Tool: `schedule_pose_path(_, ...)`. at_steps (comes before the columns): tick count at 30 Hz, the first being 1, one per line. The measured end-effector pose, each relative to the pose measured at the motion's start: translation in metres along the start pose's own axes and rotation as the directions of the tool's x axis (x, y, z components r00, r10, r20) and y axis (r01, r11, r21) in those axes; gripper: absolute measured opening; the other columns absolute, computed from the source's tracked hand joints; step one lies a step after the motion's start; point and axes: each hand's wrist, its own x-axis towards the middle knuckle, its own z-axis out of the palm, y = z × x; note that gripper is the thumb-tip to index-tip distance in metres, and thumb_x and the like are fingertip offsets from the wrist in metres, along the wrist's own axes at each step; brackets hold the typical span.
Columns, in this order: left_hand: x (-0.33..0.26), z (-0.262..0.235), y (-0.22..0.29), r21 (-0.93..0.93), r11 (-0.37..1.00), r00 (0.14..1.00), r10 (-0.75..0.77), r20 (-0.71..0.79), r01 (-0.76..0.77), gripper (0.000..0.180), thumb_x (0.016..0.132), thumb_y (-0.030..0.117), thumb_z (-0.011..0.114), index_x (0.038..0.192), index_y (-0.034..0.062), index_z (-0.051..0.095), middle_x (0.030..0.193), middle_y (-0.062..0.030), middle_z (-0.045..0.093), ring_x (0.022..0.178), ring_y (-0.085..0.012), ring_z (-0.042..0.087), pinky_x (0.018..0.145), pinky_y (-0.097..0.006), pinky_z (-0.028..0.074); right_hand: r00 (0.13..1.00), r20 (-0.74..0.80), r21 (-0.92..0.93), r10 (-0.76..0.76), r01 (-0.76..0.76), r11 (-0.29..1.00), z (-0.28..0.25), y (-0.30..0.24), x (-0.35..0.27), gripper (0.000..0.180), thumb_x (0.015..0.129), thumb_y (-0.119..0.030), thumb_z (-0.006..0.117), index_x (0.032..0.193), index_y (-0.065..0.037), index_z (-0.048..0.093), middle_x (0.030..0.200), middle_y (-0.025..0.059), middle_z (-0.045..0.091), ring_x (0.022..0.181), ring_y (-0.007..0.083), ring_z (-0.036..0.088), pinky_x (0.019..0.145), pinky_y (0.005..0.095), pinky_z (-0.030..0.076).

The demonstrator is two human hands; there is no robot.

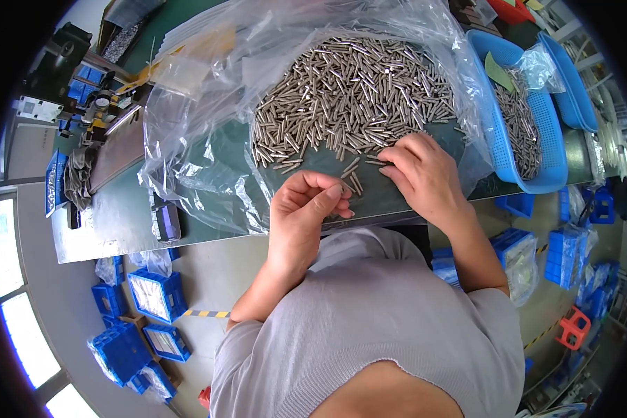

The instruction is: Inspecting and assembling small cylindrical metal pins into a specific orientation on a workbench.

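At a green worktop [118, 209] seen from the head camera, a person in a grey top sorts a broad heap of small metal pins [348, 94] spread over a clear plastic bag [202, 139]. The right hand [425, 174] lies flat at the heap's near edge, its fingers [397, 155] fairly close together and pressing on a few stray pins drawn clear of the pile. The left hand [303, 216] is curled just beside them, thumb against forefinger; whether it pinches a pin cannot be told. The work in hand looks like picking pins out of the heap a few at a time; the next move would seem to call for a fine pinch on one loose pin without dragging its neighbours along. A blue basket [536, 160] holding more pins stands well apart at the right. Both fingertips hide what lies under them, the worktop's far end is cut off by the rim, and blue boxes [153, 296] on the floor are blurred.
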Motion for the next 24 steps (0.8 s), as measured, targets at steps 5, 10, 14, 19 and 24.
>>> schedule_pose_path(5,0.000,0.002,0.001,0.025,1.000,1.000,-0.002,-0.005,0.002,0.008,0.087,0.005,0.058,0.090,-0.0025,0.057,0.084,-0.0104,0.063,0.072,-0.0141,0.061,0.068,-0.029,0.053,0.995,-0.004,-0.060,-0.101,0.100,0.993,0.008,0.005,0.001,0.017,0.070,-0.008,0.069,0.084,-0.005,0.060,0.080,0.0062,0.053,0.076,0.0256,0.055,0.062,0.0355,0.046)
schedule_pose_path(10,0.001,0.002,-0.001,-0.006,0.999,0.999,-0.041,0.022,0.041,0.007,0.088,0.004,0.056,0.093,-0.0019,0.056,0.086,-0.0108,0.063,0.073,-0.0139,0.061,0.068,-0.028,0.053,0.999,-0.007,0.333,0.038,-0.034,0.942,-0.003,-0.001,-0.001,0.010,0.077,-0.004,0.065,0.083,-0.001,0.057,0.075,0.0083,0.053,0.066,0.0236,0.053,0.058,0.0323,0.044)
schedule_pose_path(14,0.003,0.004,-0.002,0.005,0.998,0.997,-0.061,0.046,0.061,0.008,0.089,0.003,0.056,0.094,-0.0021,0.055,0.087,-0.0109,0.063,0.075,-0.0141,0.061,0.069,-0.028,0.053,1.000,0.030,0.535,-0.003,-0.013,0.845,-0.011,-0.012,0.002,0.007,0.080,-0.003,0.062,0.083,0.000,0.056,0.074,0.0096,0.053,0.064,0.0219,0.053,0.057,0.0307,0.042)
schedule_pose_path(19,0.002,0.006,-0.003,0.050,0.996,0.995,-0.083,0.053,0.080,0.008,0.088,0.003,0.057,0.094,-0.0025,0.055,0.087,-0.0107,0.063,0.076,-0.0148,0.062,0.069,-0.029,0.053,1.000,0.016,0.519,-0.020,0.009,0.855,-0.009,-0.016,0.004,0.009,0.078,-0.001,0.063,0.081,-0.001,0.056,0.074,0.0085,0.053,0.063,0.0211,0.053,0.056,0.0299,0.042)
schedule_pose_path(24,0.001,0.007,-0.002,0.033,0.996,0.994,-0.083,0.066,0.081,0.008,0.087,0.002,0.057,0.092,-0.0031,0.056,0.085,-0.0110,0.064,0.073,-0.0154,0.062,0.068,-0.029,0.053,1.000,0.023,0.601,-0.017,0.000,0.800,-0.004,-0.018,0.008,0.011,0.077,-0.002,0.066,0.080,-0.001,0.056,0.073,0.0061,0.052,0.060,0.0168,0.051,0.053,0.0278,0.040)
